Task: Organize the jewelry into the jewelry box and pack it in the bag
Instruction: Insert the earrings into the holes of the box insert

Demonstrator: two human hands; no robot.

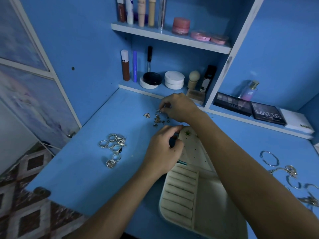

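A cream jewelry box point(179, 195) lies open on the blue desk point(89, 178), its ring rolls near me and its perforated earring flap point(193, 149) raised at the far end. One green earring point(187, 133) sits in the flap. My left hand point(164, 149) grips the flap's upper left edge. My right hand point(179, 107) reaches over to a scatter of small earrings point(158, 118) and pinches one between fingertips. A cluster of silver rings point(114, 145) lies left of the box. Bracelets and chains point(290, 173) lie at the right.
Shelves behind the desk hold cosmetics: tubes point(141, 12), pink jars point(181, 25), compacts point(174, 80). Eyeshadow palettes point(267, 113) and a perfume bottle point(249, 91) sit at the back right. The desk's left edge drops to a patterned floor point(25, 195).
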